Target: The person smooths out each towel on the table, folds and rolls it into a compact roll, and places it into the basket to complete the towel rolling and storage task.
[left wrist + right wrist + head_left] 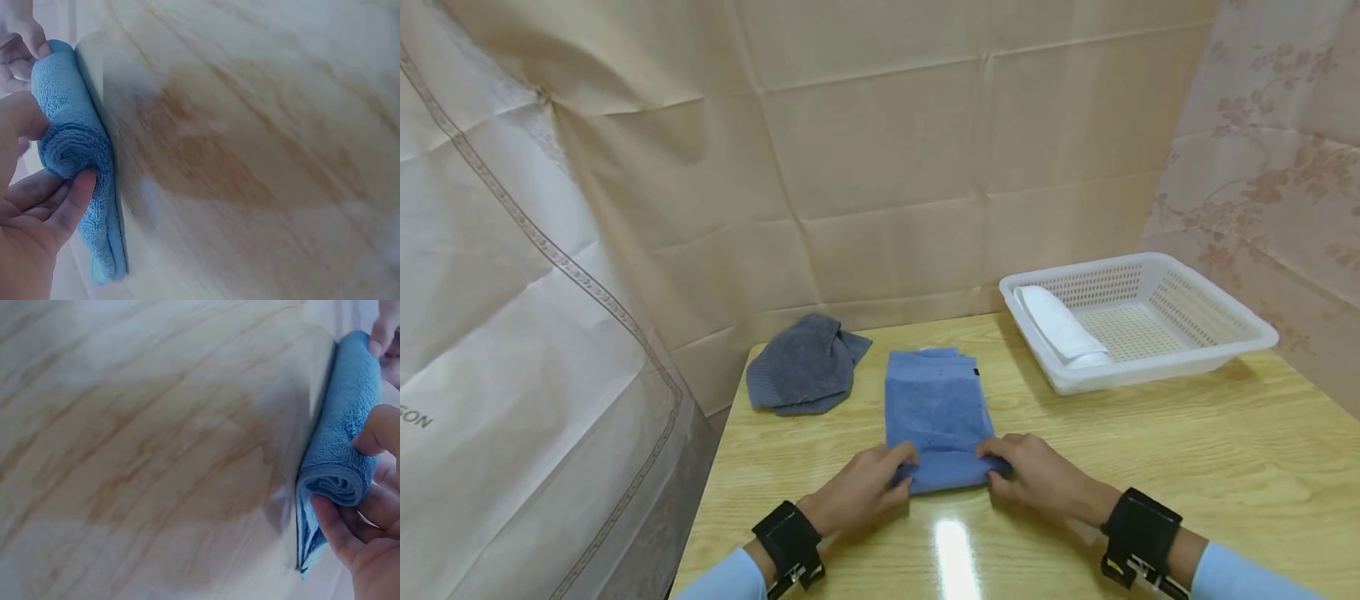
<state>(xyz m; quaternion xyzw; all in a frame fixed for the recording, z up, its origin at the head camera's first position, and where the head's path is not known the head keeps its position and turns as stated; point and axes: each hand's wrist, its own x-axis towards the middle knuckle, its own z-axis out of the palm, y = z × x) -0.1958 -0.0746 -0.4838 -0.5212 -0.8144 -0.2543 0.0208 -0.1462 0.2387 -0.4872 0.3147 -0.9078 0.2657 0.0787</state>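
A blue towel (936,408) lies folded lengthwise on the table, its near end rolled up into a cylinder. At the roll's left end my left hand (868,487) pinches it between thumb and fingers. My right hand (1037,475) grips the opposite end in the same way. The spiral of layers shows at the roll's end (72,150) in the left wrist view, and again in the right wrist view, where the towel (344,406) has a flat part behind the roll. A small dark tag sits on the towel's right edge.
A crumpled dark grey towel (805,367) lies at the back left of the table (1150,467). At the back right stands a white plastic basket (1232,333) with a rolled white towel (1060,323) along its left side. Cloth drapes (880,150) hang behind the table.
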